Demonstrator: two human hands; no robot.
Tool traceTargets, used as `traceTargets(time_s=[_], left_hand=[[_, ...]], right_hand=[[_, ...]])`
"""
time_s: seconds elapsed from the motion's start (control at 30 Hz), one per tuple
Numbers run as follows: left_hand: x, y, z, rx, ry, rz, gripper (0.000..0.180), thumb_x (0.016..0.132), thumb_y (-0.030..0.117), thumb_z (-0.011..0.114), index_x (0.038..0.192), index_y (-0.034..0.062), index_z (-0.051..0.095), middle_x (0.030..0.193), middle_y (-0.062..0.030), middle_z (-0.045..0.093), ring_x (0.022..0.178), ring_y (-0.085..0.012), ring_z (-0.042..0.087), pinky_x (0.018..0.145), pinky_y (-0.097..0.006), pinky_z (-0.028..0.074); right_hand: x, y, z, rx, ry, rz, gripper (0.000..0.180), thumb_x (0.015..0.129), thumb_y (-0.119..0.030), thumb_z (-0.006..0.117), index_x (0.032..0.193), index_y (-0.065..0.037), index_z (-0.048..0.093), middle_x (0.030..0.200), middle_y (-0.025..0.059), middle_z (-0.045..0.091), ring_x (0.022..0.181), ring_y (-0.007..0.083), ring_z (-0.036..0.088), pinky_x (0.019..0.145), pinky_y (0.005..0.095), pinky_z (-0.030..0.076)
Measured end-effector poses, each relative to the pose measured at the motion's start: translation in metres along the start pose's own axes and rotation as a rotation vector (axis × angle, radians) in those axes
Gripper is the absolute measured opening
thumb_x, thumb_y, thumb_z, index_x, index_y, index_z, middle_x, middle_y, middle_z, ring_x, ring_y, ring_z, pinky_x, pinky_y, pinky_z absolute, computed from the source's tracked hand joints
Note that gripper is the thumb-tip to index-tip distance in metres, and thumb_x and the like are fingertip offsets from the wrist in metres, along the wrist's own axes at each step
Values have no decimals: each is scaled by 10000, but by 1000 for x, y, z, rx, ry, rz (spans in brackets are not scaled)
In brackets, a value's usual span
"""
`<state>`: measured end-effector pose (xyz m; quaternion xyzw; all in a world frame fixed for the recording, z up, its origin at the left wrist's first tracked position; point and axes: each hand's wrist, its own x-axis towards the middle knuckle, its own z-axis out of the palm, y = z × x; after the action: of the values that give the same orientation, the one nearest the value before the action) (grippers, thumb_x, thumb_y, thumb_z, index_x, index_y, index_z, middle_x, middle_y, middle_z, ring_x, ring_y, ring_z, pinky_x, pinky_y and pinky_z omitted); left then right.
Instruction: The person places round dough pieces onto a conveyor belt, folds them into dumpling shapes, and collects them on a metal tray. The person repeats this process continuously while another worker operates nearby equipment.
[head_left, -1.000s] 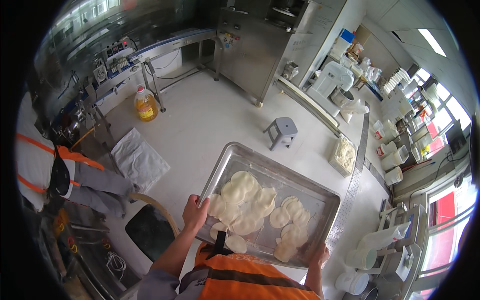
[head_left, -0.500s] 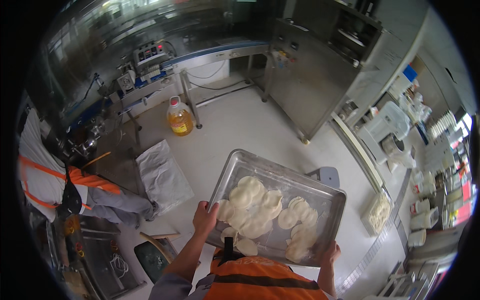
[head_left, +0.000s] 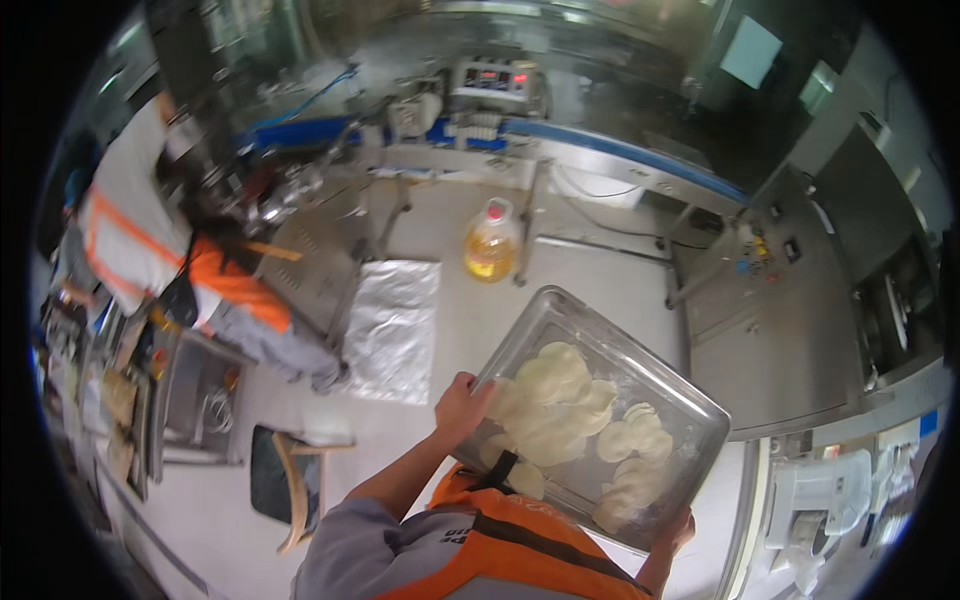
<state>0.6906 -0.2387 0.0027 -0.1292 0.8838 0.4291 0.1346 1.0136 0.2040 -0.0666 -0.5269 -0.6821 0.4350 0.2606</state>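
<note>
A shallow metal tray (head_left: 685,418) is held in front of my orange apron, its right side swung nearer to me. On it lie several flat, pale dough rounds (head_left: 560,405), overlapping in a larger heap on the left and a smaller group (head_left: 635,465) on the right. White powder dusts the tray's bottom. My left hand (head_left: 463,407) grips the left edge, the thumb by the rim and the other fingers hidden beneath. At the near right corner my right hand (head_left: 677,533) is closed on the rim, partly hidden by the tray.
Ahead stands a conveyor (head_left: 625,152) with a blue belt, an oil jug (head_left: 490,248) beside its legs. A silvery sheet (head_left: 393,330) lies on the floor. Left are a co-worker (head_left: 245,285) and a wooden-framed chair (head_left: 290,490). At the right stands a steel machine (head_left: 765,350).
My view has turned left, so the conveyor, jug and co-worker appear farther right. Both hands keep their grip on the tray, which sits slightly farther right in view and slants more.
</note>
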Motion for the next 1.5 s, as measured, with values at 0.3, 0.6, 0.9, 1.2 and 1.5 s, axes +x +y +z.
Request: traceTargets(time_s=[0.3,0.6,0.9,1.2,1.5], left_hand=[[189,153,66,-5,-91,209,489,878,476,664,1081,32,622,946,-155,684,901,-342,663,801,-429,500],[334,294,180,-27,-35,236,406,908,405,666,1008,13,624,872,-123,644,809,-286,622,750,-411,480],[440,368,233,-264,147,89,379,940,316,647,952,-56,576,802,-79,553,753,-181,502,701,-357,441],[634,512,273,-173,204,250,366,927,344,661,965,-10,577,820,-97,589,752,-224,554,709,-381,457],[827,689,358,218,6,452,513,869,489,670,1081,22,639,989,-186,710,944,-382,677,805,-458,517]], right_hand=[[83,-101,91,-425,97,-53,402,890,-295,607,1000,77,712,877,130,716,770,223,637,725,365,512],[292,-181,188,222,154,247,404,894,-319,613,971,64,716,783,92,676,740,196,606,689,362,486],[537,-297,319,-111,93,-25,381,883,-287,629,926,86,698,784,72,653,753,171,556,698,358,459],[669,-325,474,257,168,132,410,858,-292,646,992,91,700,912,120,702,849,215,592,789,371,476],[741,-387,554,373,203,417,384,863,-279,651,1009,71,710,918,102,675,843,204,573,773,365,464]])
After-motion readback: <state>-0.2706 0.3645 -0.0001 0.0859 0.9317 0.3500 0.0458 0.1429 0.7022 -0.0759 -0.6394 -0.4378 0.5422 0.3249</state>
